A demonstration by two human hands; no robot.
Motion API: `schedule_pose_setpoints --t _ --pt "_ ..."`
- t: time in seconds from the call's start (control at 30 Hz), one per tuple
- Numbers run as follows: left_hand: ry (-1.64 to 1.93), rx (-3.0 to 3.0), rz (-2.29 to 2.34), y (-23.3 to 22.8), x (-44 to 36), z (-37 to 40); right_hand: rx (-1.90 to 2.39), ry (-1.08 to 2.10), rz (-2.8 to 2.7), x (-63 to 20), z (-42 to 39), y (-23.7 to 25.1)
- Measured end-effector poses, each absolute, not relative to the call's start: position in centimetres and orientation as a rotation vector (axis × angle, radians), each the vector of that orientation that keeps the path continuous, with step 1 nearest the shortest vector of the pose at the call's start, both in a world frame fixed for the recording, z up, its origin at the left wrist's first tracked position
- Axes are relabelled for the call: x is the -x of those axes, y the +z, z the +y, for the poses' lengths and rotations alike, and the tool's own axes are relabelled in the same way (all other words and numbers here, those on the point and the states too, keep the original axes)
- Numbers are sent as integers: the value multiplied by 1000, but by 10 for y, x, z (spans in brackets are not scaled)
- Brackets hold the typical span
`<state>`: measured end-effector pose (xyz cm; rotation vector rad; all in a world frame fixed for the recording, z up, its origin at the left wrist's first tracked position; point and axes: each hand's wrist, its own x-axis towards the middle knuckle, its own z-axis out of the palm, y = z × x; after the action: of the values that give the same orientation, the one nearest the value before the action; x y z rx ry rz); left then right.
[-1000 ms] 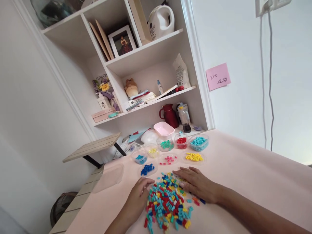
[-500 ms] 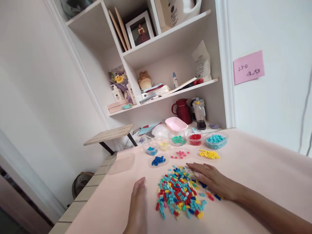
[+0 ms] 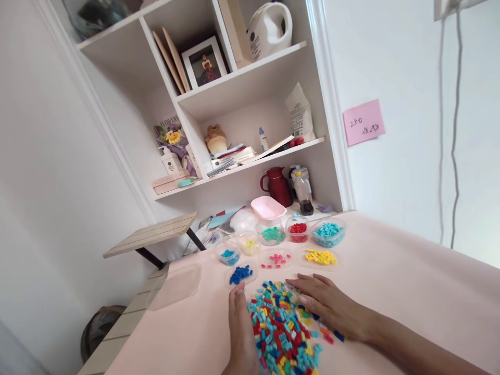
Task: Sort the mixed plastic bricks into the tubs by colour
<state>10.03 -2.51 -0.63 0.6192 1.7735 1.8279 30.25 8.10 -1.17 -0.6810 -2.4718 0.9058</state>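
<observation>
Both hands are down on the pink surface, flanking a heap of small coloured bricks. The left hand lies flat with fingers straight and together, its edge pressed against the heap's left side, holding nothing. The right hand rests palm down, fingers spread loosely over the heap's upper right corner, gripping nothing. Just beyond the heap sit clear dishes of sorted bricks: dark blue, pink, yellow, and behind them red and turquoise.
</observation>
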Motion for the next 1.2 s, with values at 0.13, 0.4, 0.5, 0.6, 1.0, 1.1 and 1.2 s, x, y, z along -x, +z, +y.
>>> schedule_pose_setpoints --t 0.13,0.4,0.5,0.6,1.0,1.1,1.2 --pt "1779 -519 1558 4 -100 -17 700 940 -2466 -304 79 -6" --pt "1620 -630 1710 9 -57 -47 710 930 -2490 -305 80 -5" --pt "1615 -642 1809 -3 -56 -61 719 917 -2492 -304 81 -7" --pt "1658 -647 1854 -13 -71 -62 732 913 -2491 -303 82 -8" --pt "1769 -529 1515 -4 -103 -26 749 960 -2390 -306 80 -4" --pt "1847 -534 1671 5 -90 -25 787 1006 -2317 -307 80 -5" --pt "1686 -688 1668 1 -79 -22 814 1031 -2282 -307 81 -5"
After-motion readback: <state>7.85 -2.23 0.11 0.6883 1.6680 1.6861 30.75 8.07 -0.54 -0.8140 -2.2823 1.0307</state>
